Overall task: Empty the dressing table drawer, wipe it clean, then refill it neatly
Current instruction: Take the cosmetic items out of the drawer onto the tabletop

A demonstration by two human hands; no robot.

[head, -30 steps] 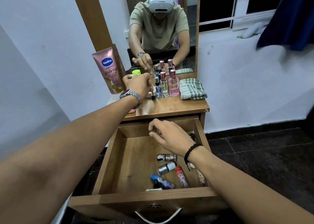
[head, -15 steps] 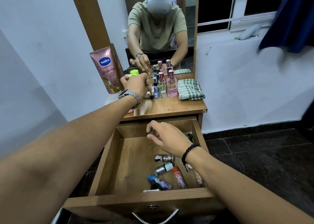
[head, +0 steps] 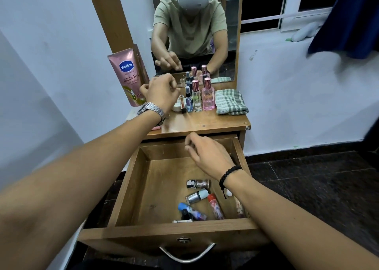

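Quick count: on the bench (head: 205,124) stand four upright bottles (head: 208,97), one pink lotion tube (head: 128,75), one small white pot (head: 176,106) and one folded checked cloth (head: 230,102). Down in the drawer (head: 164,226) lie at least five small bottles and tubes (head: 196,197); more I cannot tell apart.

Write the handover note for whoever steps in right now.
Left hand: over the tabletop, fingers loosely curled, holding nothing.
Right hand: open, hovering over the drawer.
Done: perfume bottles stand on top beside the folded cloth.
Left: small bottles and tubes lie at the drawer's front right. Take them out, wipe, refill neatly.
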